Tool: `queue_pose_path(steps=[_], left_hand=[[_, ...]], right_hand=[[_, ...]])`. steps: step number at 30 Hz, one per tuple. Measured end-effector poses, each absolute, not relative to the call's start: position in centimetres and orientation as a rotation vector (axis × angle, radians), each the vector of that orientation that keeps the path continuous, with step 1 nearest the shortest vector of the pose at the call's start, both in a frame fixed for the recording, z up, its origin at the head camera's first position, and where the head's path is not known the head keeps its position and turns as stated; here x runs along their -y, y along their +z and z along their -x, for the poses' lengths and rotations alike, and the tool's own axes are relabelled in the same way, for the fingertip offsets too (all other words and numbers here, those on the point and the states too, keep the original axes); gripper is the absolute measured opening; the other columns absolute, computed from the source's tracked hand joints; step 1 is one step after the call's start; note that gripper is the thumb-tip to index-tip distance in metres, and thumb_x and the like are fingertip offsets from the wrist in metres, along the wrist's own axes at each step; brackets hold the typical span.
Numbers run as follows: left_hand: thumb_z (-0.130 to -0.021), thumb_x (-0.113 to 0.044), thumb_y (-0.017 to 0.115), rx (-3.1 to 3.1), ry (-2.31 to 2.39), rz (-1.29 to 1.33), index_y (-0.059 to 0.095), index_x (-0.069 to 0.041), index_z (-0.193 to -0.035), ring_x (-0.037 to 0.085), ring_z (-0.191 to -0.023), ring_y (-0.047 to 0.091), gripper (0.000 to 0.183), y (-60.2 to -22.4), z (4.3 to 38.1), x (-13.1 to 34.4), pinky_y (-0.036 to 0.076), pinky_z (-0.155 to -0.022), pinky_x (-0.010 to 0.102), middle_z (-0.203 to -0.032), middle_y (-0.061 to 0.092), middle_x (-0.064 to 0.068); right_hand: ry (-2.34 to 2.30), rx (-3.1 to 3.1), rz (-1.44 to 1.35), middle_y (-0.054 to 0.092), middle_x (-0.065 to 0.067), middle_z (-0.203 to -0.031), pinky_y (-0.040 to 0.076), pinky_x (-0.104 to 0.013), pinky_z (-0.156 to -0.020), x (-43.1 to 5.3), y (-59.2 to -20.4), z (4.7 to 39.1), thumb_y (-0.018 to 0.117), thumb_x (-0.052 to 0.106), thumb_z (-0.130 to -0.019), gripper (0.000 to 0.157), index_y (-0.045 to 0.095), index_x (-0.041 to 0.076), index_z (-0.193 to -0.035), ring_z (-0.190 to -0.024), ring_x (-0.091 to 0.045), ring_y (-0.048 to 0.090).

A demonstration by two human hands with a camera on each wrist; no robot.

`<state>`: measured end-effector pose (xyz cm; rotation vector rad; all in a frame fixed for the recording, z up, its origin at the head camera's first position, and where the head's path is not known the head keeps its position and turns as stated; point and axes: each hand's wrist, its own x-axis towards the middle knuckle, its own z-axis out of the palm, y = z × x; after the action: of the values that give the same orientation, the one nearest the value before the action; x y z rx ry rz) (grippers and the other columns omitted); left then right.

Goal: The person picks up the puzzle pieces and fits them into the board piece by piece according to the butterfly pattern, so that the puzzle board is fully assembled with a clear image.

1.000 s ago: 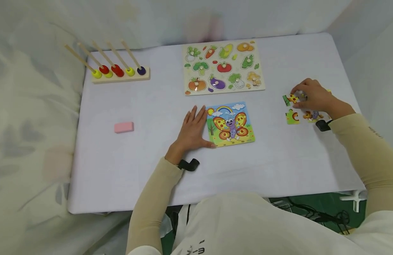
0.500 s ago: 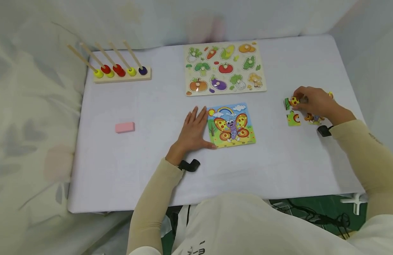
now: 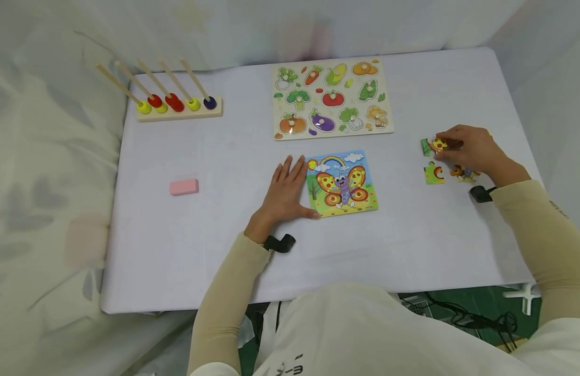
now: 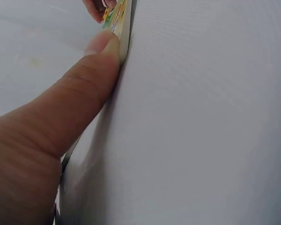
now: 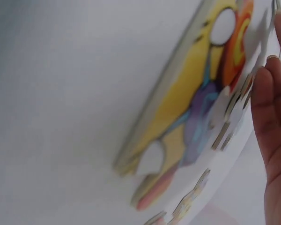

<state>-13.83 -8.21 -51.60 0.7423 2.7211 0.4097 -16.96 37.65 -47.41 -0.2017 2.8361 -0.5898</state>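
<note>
My left hand (image 3: 286, 194) lies flat with spread fingers along the left side of a square butterfly picture puzzle (image 3: 344, 183). In the left wrist view its thumb (image 4: 79, 84) rests against the puzzle's edge (image 4: 125, 40). On the right of the table, my right hand (image 3: 475, 151) pinches a yellow, red-spotted jigsaw piece (image 3: 439, 145) between thumb and index finger. A green jigsaw piece (image 3: 426, 148) lies just left of it, and a light-green one (image 3: 433, 173) nearer me. A piece with a purple butterfly body (image 5: 199, 108) lies below the right hand; other pieces are partly hidden.
A vegetable knob puzzle board (image 3: 332, 99) lies at the back middle. At the back left stands a wooden peg rack (image 3: 182, 116) with coloured beads on upright rods. A pink block (image 3: 184, 187) lies on the left of the white table (image 3: 224, 250).
My right hand first came slightly toward me, then shifted a little to the right with the spotted piece at its fingertips. The left hand stays in place beside the butterfly puzzle.
</note>
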Motion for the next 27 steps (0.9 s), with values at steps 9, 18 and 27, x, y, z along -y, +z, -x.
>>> queue_pose_path(steps=[9,18,27], left_hand=[[-0.057,-0.079,0.071,-2.723,0.400,-0.739,0.005,-0.011,-0.155,0.026,-0.149,-0.015,0.137,-51.8,13.7,8.4,-0.007,-0.121,0.044,-0.163,-0.004,0.002],[-0.058,-0.078,0.071,-2.716,0.390,-0.727,0.006,-0.011,-0.155,0.027,-0.149,-0.015,0.135,-51.5,13.7,8.2,-0.007,-0.121,0.045,-0.163,-0.004,0.001],[-0.058,-0.077,0.072,-2.734,0.416,-0.752,0.008,-0.010,-0.155,0.029,-0.150,-0.010,0.135,-51.4,13.7,8.2,-0.005,-0.121,0.045,-0.164,0.001,0.003]], right_hand=[[-0.546,-2.837,0.198,0.059,-0.021,-0.115,0.041,-0.017,-0.071,-36.9,-46.6,17.2,0.072,0.026,-0.087,0.057,0.053,-0.005,-0.132,-0.099,-0.034,0.058],[-0.390,-2.919,0.350,0.053,-0.025,-0.119,0.045,-0.054,-0.083,-33.2,-43.9,17.3,0.071,0.019,-0.087,0.051,0.054,-0.005,-0.130,-0.098,-0.039,0.053],[-0.680,-2.796,0.827,0.061,-0.008,-0.102,0.047,-0.036,-0.073,-22.3,-44.9,15.4,0.081,0.021,-0.078,0.048,0.066,0.003,-0.119,-0.089,-0.022,0.055]])
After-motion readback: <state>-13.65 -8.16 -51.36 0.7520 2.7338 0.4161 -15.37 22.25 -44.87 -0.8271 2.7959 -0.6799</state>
